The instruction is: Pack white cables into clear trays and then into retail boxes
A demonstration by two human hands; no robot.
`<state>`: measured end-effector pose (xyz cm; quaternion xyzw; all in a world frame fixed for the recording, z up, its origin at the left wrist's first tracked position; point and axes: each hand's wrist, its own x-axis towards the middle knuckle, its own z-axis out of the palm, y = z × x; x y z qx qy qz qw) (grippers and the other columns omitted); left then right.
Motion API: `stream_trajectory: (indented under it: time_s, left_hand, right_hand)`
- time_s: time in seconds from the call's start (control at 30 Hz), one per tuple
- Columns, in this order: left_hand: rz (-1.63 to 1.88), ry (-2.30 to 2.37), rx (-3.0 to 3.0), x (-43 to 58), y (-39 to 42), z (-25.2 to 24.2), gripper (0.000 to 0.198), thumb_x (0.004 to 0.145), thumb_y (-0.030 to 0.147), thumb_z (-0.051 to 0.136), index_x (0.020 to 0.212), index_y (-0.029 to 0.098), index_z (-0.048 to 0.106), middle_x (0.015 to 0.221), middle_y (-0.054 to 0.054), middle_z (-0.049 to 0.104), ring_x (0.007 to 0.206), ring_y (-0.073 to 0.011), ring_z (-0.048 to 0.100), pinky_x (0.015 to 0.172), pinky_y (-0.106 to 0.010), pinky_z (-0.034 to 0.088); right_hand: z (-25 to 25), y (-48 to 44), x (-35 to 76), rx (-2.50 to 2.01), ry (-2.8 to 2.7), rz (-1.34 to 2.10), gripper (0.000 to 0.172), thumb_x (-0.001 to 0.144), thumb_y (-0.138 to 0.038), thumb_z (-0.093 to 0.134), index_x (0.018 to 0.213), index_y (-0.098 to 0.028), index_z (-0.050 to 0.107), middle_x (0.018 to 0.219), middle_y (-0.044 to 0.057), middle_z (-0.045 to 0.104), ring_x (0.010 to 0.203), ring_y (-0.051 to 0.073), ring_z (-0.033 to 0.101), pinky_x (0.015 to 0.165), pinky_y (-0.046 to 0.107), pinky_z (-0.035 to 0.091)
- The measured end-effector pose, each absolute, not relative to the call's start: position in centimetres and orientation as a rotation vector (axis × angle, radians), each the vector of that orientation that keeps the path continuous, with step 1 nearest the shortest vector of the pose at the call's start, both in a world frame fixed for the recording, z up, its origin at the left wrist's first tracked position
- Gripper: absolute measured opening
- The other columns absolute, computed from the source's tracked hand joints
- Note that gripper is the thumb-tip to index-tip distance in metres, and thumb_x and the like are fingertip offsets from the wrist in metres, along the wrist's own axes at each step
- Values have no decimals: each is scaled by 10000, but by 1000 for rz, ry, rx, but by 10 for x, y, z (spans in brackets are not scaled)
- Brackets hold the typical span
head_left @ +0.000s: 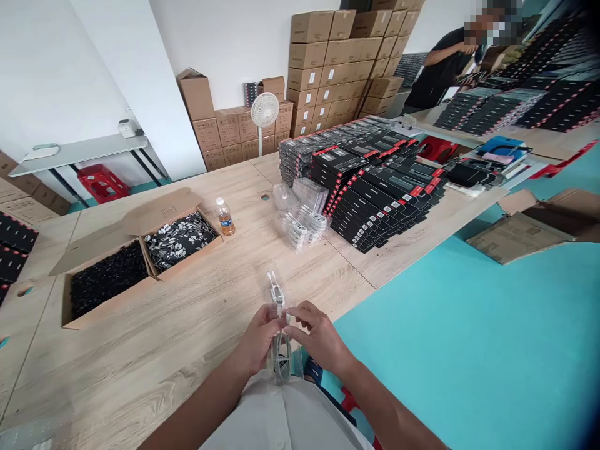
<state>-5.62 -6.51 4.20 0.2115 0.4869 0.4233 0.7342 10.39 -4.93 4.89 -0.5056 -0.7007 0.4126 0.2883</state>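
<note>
In front of my body a coiled white cable [282,361] sits along a narrow clear plastic tray [270,369], its white connectors [276,292] toward the tray's far end. My left hand [257,340] is closed around the tray's left side, thumb over the cable. From the right, my right hand [323,337] pinches the cable near the middle of the tray, with thumb and index finger close together. Beyond my hands stand stacked clear trays with white cables [297,230].
Black and red flat boxes [375,194] are piled on the wooden table [187,356]. At left lie a carton of small black pieces [110,278], a carton of black-and-white packets [180,240] and a bottle [225,219]. A co-worker [440,65] stands at the far right.
</note>
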Motion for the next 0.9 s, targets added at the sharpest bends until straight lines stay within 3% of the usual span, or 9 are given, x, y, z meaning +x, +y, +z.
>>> stream_trajectory:
  time_s: [0.1,0.17,0.27,0.33,0.43,0.57,0.67,0.8,0.9]
  left_hand:
    - [991,1121,597,-53,-66,40,721,713,332,755,1353,302,426,1100,-65,563,821,-151,623,698,-300,519]
    - [1005,1135,744,-52,-66,38,700,750,361,714,1385,338,419,1221,-88,514,818,-150,624,692,-315,533]
    - [973,1140,971,-51,-65,34,353,811,402,627,1135,267,669,1299,-101,475,944,-204,621,694,-316,548]
    - [960,1156,1044,-50,-65,31,259,808,394,627,984,230,723,1317,-105,467,952,-209,624,690,-312,552]
    - [957,1160,1103,-48,-65,26,241,735,361,718,929,220,730,1338,-108,475,901,-201,641,698,-324,554]
    - [928,1173,1172,-47,-63,20,188,682,381,770,733,202,743,1293,-108,516,1126,-286,563,720,-304,542]
    - [914,1229,1210,-47,-61,21,160,699,377,756,700,217,753,1247,-93,547,1135,-285,556,764,-316,523]
    - [932,1296,1236,-47,-58,30,103,728,313,727,683,225,753,1296,-86,536,1087,-279,579,819,-351,492]
    - [960,1298,1275,-49,-52,44,82,712,282,739,649,231,745,1230,-89,575,1078,-286,576,865,-370,461]
  right_hand:
    - [62,-46,107,-1399,-1738,1231,233,879,-347,527,829,-228,721,770,22,612,689,155,552,629,279,455]
    - [65,-44,111,-1416,-1678,1349,255,889,-342,492,840,-222,710,722,11,607,666,149,534,609,272,441]
    - [62,-43,115,-1386,-1568,1496,252,890,-338,474,877,-208,690,638,-12,557,618,136,497,594,265,431]
    - [59,-46,117,-1331,-1498,1573,254,893,-361,479,894,-198,672,624,-17,552,602,132,489,591,265,434]
    - [56,-50,119,-1259,-1436,1650,261,890,-393,496,881,-189,658,649,-6,587,616,133,508,604,267,444]
    - [58,-52,119,-1306,-1449,1612,337,884,-451,513,760,-177,664,655,2,598,623,126,516,607,256,441]
    - [62,-48,121,-1400,-1424,1607,351,853,-486,548,751,-171,667,635,-2,612,591,118,531,564,245,426]
    - [66,-42,132,-1458,-1247,1933,430,797,-578,573,753,-155,638,595,21,658,474,116,551,437,227,360]
    - [72,-36,140,-1422,-1256,2040,451,786,-595,576,726,-152,629,593,31,666,475,124,570,430,223,375]
